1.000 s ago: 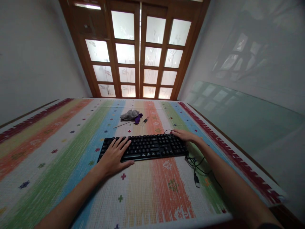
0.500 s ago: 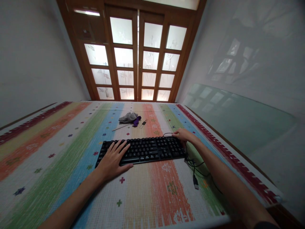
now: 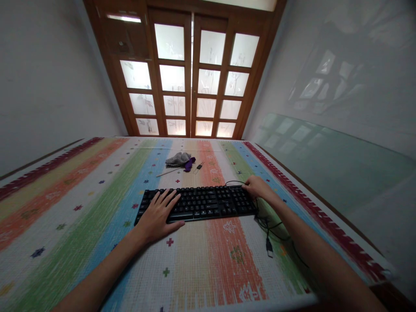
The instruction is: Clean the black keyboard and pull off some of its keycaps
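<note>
A black keyboard (image 3: 204, 206) lies flat on the striped cloth in front of me. My left hand (image 3: 159, 216) rests on its left end, fingers spread over the keys and thumb along the front edge. At the far right corner is my right hand (image 3: 256, 187), its fingers closed on the black keyboard cable (image 3: 234, 181), which loops out behind the keyboard. Some fingertips are hidden there. More cable runs down beneath my right forearm in loose coils, ending in a USB plug (image 3: 269, 248) on the cloth.
Beyond the keyboard lie a grey cloth (image 3: 178, 159), a purple cloth piece (image 3: 190, 164), a thin stick (image 3: 167, 172) and a small dark object with wire-like ends (image 3: 199, 167). The striped tablecloth (image 3: 191, 268) covers the table. Walls flank both sides, with wooden glass-paned doors (image 3: 191, 86) ahead.
The view has shifted slightly, so everything sits a little further right in the picture. Both hands keep nearly the same places on the keyboard and cable.
</note>
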A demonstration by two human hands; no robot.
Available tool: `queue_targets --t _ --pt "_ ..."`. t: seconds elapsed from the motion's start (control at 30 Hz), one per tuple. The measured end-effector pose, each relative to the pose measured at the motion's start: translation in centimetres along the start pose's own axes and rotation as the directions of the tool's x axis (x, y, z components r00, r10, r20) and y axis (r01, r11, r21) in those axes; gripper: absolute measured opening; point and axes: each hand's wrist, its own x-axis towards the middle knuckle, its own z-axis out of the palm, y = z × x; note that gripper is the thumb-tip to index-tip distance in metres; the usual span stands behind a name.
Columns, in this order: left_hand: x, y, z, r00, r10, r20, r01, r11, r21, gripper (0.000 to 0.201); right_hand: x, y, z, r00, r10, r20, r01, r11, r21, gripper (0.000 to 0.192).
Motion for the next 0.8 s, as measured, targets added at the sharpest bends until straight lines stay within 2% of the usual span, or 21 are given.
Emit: queue_targets --t 0.2,0.27,0.33,0.43,0.5,0.57,0.63,0.73,0.8 --pt "-0.1 0.0 0.1 1.000 0.002 -0.015 -0.002 1.000 -0.014 0.085 -1.8 0.4 -0.2 1.000 0.013 0.027 -0.015 0.998 0.062 0.028" --pt "-0.1 0.0 0.1 1.000 0.004 -0.018 -0.004 1.000 -0.012 0.085 -2.8 0.9 -0.1 1.000 0.001 -0.011 0.000 0.997 0.083 0.030" --pt "-0.1 0.0 0.1 1.000 0.005 -0.025 -0.005 1.000 -0.009 0.085 -4.4 1.6 0.3 0.995 -0.029 -0.100 0.041 0.991 0.126 0.040" --pt "-0.1 0.0 0.2 0.999 0.007 -0.037 -0.008 1.000 -0.011 0.085 -7.4 2.6 1.2 0.985 -0.118 -0.124 0.140 0.974 0.178 0.062" --pt "-0.1 0.0 0.2 0.999 0.008 -0.038 -0.009 1.000 -0.012 0.085 -9.5 3.0 1.8 0.969 -0.201 -0.145 0.221 0.965 0.139 0.073" --pt "-0.1 0.0 0.2 0.999 0.008 -0.036 -0.009 1.000 -0.011 0.085 -11.1 3.3 2.4 0.968 -0.183 -0.169 0.198 0.977 0.076 0.077" --pt "-0.1 0.1 0.1 0.999 0.009 -0.037 -0.009 1.000 -0.008 0.085 -12.1 3.4 2.9 0.979 -0.139 -0.149 0.142 0.990 0.011 0.065" --pt "-0.1 0.2 0.0 0.999 0.012 -0.038 -0.012 1.000 0.002 0.083 -12.6 3.8 3.4 0.995 -0.088 -0.040 0.085 0.995 -0.053 0.034" --pt "-0.1 0.2 0.1 0.999 0.014 -0.036 -0.014 1.000 0.011 0.082 -12.4 4.2 3.7 0.998 -0.065 0.018 0.067 0.995 -0.073 0.023"
